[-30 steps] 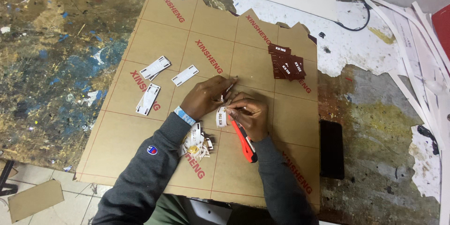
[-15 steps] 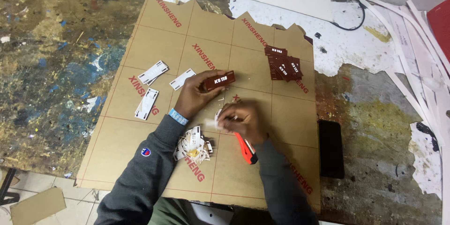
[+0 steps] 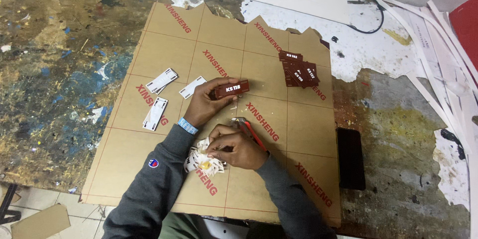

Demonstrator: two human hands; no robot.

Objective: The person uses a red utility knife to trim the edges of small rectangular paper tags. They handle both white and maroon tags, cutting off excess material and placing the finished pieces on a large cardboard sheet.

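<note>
Over the brown sheet [image 3: 164, 40], the left hand [image 3: 204, 104] grips a dark red tag [image 3: 231, 89], already peeled; the right hand [image 3: 236, 147] clasps a red-handled knife [image 3: 251, 132] near peeled film scraps [image 3: 201, 162]. Finished red tags [image 3: 298, 69] are stacked well apart; three white-covered tags [image 3: 162, 97] apparently remain unpeeled.

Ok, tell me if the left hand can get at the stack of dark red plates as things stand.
Probably yes. The left hand already holds one dark red plate, but the bare sheet between it and the stack of dark red plates has nothing in the way.
</note>
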